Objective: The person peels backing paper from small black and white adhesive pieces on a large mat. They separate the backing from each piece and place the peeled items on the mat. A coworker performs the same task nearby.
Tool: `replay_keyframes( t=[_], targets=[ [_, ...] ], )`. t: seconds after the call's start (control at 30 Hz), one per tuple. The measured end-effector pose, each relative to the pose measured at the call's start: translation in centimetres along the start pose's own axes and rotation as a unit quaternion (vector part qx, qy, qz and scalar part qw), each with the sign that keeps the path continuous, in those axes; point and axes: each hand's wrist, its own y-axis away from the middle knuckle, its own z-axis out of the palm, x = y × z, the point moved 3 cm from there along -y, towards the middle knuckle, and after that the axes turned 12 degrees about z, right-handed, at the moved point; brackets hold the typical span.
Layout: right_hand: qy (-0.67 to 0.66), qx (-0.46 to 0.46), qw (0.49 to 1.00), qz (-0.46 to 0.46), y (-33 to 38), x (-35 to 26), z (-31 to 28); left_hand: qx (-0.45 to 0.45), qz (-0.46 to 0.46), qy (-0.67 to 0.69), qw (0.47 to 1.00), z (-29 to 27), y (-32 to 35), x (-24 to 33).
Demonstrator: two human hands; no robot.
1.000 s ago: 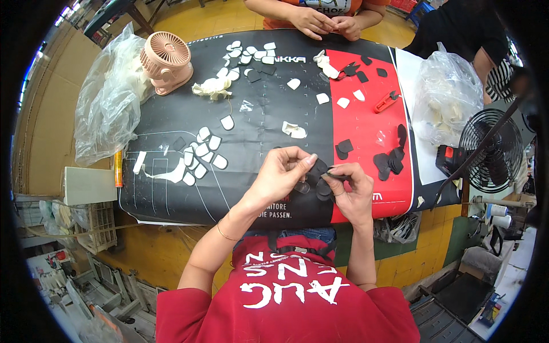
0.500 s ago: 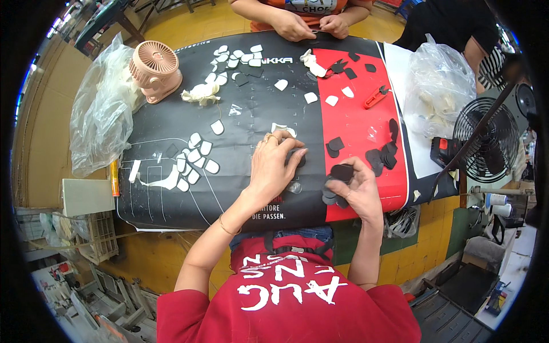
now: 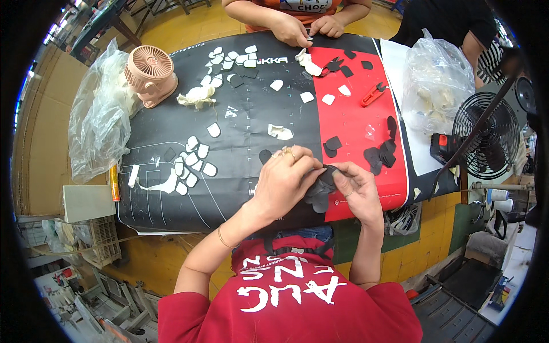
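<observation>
My right hand [image 3: 358,193] pinches a small black rounded piece [image 3: 326,178] between thumb and fingers, near the front of the table. The fingertips of my left hand [image 3: 289,178] come together at the upper edge of the same piece, so both hands meet on it. Just below, more black rounded pieces [image 3: 318,204] overlap, partly covered by my fingers. Another dark piece [image 3: 265,156] lies beyond my left hand, next to a crumpled white scrap [image 3: 280,132].
White rounded pieces [image 3: 193,162] lie scattered at left. Black ones [image 3: 384,153] and red-handled snippers [image 3: 374,95] lie on the red section. A pink fan [image 3: 150,74], plastic bags [image 3: 439,86] and a black fan [image 3: 485,134] stand around. Across the table, a person's hands [image 3: 303,30] work.
My left hand has moved right and nearer to meet my right hand at the black piece. The dark piece that was under its fingers now lies uncovered. The view has shifted slightly.
</observation>
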Motion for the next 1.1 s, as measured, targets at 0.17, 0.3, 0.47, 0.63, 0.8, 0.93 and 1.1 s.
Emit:
replay_keyframes(
  t=[0.17,0.3,0.47,0.63,0.8,0.93,1.1],
  targets=[
    [-0.045,0.056,0.996,-0.056,-1.0,0.6,-0.1,0.033,-0.009,-0.033,0.999,1.4,0.5,0.8],
    [-0.01,0.126,0.987,-0.103,-1.6,1.0,0.0,0.08,-0.063,0.044,0.994,3.1,0.3,0.6],
    [0.034,0.137,0.974,-0.174,-0.6,0.6,-0.3,0.107,-0.16,0.149,0.97,4.8,-0.5,0.0],
    [0.06,0.23,0.95,-0.201,-0.5,0.9,-0.8,0.11,-0.166,0.196,0.96,5.1,-0.8,0.9],
    [0.057,0.226,0.954,-0.187,-0.7,1.2,-1.1,0.072,-0.17,0.221,0.958,4.7,-0.6,0.3],
    [0.092,0.242,0.94,-0.224,-0.5,0.9,-0.4,0.073,-0.155,0.193,0.966,4.9,-0.7,0.0],
    [0.205,0.287,0.902,-0.249,0.0,0.4,0.1,0.072,-0.081,0.125,0.986,4.9,-0.8,0.3]
  ],
)
